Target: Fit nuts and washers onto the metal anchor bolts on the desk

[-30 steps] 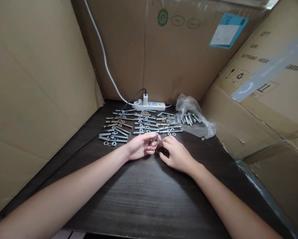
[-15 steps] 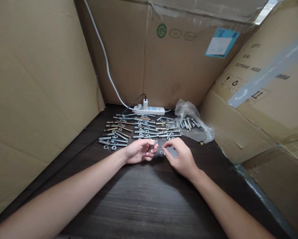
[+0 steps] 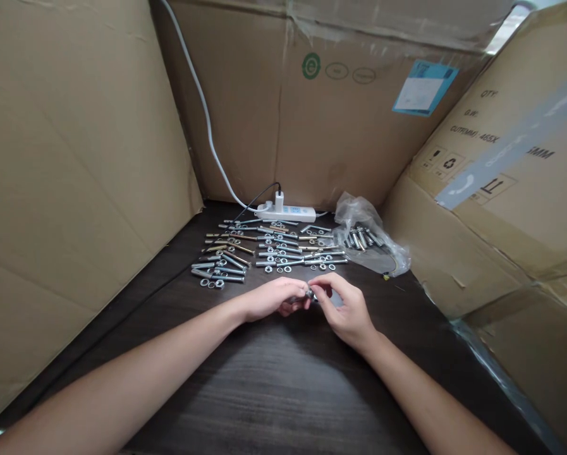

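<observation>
My left hand (image 3: 276, 298) is closed around a metal bolt (image 3: 310, 293), whose end pokes out past the thumb and faces right. Most of its shank is hidden inside the fingers. Thumb and forefinger of my right hand (image 3: 344, 309) pinch a small metal piece at that end; the fingertips cover it, so its kind is unclear. Both hands meet just above the dark table (image 3: 268, 385). Beyond them lie rows of bolts with sleeves (image 3: 279, 263), along with loose nuts (image 3: 219, 284) and washers (image 3: 332, 267).
A clear plastic bag (image 3: 368, 212) with more bolts lies at the back right. Behind the rows is a white power strip (image 3: 287, 213) with a plugged-in charger and a black cable (image 3: 164, 284). Cardboard walls (image 3: 236, 126) enclose the table at the left, back and right.
My hands have come together: the left moved right with the bolt, and the right fingertips now touch the bolt's end. The view has shifted slightly.
</observation>
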### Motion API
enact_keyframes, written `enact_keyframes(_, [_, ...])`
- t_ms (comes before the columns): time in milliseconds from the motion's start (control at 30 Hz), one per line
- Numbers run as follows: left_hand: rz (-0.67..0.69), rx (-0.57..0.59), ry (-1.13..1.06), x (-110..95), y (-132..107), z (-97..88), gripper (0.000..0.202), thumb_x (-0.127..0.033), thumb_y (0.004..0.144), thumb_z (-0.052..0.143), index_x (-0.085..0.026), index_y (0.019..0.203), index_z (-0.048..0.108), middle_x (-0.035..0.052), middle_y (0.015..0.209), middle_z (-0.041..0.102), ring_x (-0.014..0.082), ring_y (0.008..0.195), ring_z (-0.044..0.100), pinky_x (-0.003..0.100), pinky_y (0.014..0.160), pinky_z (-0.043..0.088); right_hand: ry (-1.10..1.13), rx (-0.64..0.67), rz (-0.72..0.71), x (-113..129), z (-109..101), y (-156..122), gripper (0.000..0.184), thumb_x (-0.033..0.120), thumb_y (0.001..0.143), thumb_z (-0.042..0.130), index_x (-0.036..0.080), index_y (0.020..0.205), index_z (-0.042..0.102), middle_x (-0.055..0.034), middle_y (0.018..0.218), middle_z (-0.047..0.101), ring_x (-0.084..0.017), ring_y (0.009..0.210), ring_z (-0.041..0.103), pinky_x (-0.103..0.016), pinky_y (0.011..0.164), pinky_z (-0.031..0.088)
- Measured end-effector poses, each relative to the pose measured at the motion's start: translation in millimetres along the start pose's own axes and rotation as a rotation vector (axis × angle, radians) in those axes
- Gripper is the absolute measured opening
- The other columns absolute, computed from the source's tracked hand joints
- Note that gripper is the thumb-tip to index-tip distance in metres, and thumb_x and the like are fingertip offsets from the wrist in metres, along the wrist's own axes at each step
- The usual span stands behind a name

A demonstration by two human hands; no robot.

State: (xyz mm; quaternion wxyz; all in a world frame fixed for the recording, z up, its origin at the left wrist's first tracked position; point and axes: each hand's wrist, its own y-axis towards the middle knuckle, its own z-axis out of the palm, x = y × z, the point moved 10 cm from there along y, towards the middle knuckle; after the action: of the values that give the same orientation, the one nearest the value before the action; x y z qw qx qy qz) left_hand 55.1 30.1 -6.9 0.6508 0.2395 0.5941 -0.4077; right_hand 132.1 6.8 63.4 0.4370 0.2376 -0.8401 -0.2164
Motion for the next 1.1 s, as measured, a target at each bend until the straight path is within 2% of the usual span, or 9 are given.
enact_keyframes(133, [0.028,-0.004,-0.064,-3,0,-0.4,0.025,-0.036,0.084,0.046,-0.013,0.088,0.054,-0.0044,0.060,0.037,0.0065,0.049,0.026,0.020,0.047,0.018,-0.067,0.024,0.015,-6,-4,4,0.012,0.020,0.089,0.049,0.019,0.092,0.061,-0.0039,0.085,0.063,-0.015,0.075,0.056,-0.028,0.068,0.045])
enact_keyframes(233, [0.025,-0.012,-0.132,-4,-1,-1.8,0.023,-0.036,0.085,0.048,-0.016,0.096,0.052,-0.0061,0.059,0.033,0.0061,0.048,0.022,0.019,0.047,0.016,-0.201,0.147,0.052,-13,2,6,0.011,0.018,0.086,0.050,0.020,0.090,0.060,-0.0033,0.084,0.063,-0.016,0.077,0.056,-0.029,0.071,0.043])
enact_keyframes(367, [0.012,-0.021,-0.201,-3,-2,-5.2,0.023,-0.038,0.087,0.048,-0.016,0.088,0.052,-0.0064,0.059,0.030,0.0058,0.048,0.021,0.019,0.047,0.018,-0.394,0.355,0.096,-22,19,0,0.012,0.020,0.079,0.057,0.021,0.091,0.061,-0.0033,0.087,0.061,-0.019,0.082,0.054,-0.031,0.075,0.043])
enact_keyframes(467, [-0.004,-0.027,-0.227,-1,-2,-7.1,0.026,-0.040,0.087,0.046,-0.015,0.084,0.051,-0.0061,0.058,0.030,0.0060,0.048,0.022,0.019,0.047,0.019,-0.446,0.406,0.115,-27,26,-4,0.015,0.020,0.080,0.058,0.022,0.095,0.061,-0.0037,0.092,0.061,-0.019,0.086,0.054,-0.030,0.076,0.043])
enact_keyframes(600, [-0.009,-0.033,-0.232,-1,-1,-7.1,0.026,-0.040,0.088,0.045,-0.015,0.083,0.051,-0.0063,0.057,0.030,0.0060,0.047,0.021,0.019,0.047,0.019,-0.423,0.393,0.133,-33,28,-5,0.011,0.019,0.084,0.053,0.022,0.092,0.061,-0.0035,0.090,0.060,-0.017,0.086,0.054,-0.028,0.074,0.043])
enact_keyframes(800, [-0.010,-0.023,-0.229,-3,-2,-4.7,0.025,-0.038,0.088,0.045,-0.014,0.082,0.051,-0.0065,0.057,0.030,0.0062,0.048,0.020,0.020,0.046,0.016,-0.360,0.343,0.131,-37,26,-5,0.007,0.017,0.081,0.056,0.021,0.086,0.059,-0.0027,0.085,0.059,-0.018,0.082,0.054,-0.030,0.071,0.043])
enact_keyframes(967, [-0.016,-0.029,-0.226,-2,-2,-4.5,0.025,-0.038,0.088,0.045,-0.014,0.082,0.050,-0.0065,0.057,0.029,0.0062,0.048,0.020,0.020,0.046,0.016,-0.256,0.307,0.093,-31,25,-3,0.010,0.013,0.081,0.054,0.021,0.086,0.059,-0.0021,0.081,0.061,-0.017,0.079,0.053,-0.030,0.070,0.044])
enact_keyframes(1100, [-0.005,-0.023,-0.207,-3,-2,-3.4,0.025,-0.039,0.086,0.046,-0.014,0.081,0.050,-0.0066,0.057,0.029,0.0061,0.048,0.020,0.019,0.046,0.016,-0.184,0.157,0.036,-16,9,3,0.007,0.015,0.083,0.055,0.020,0.084,0.059,-0.0030,0.081,0.062,-0.017,0.079,0.054,-0.031,0.072,0.045])
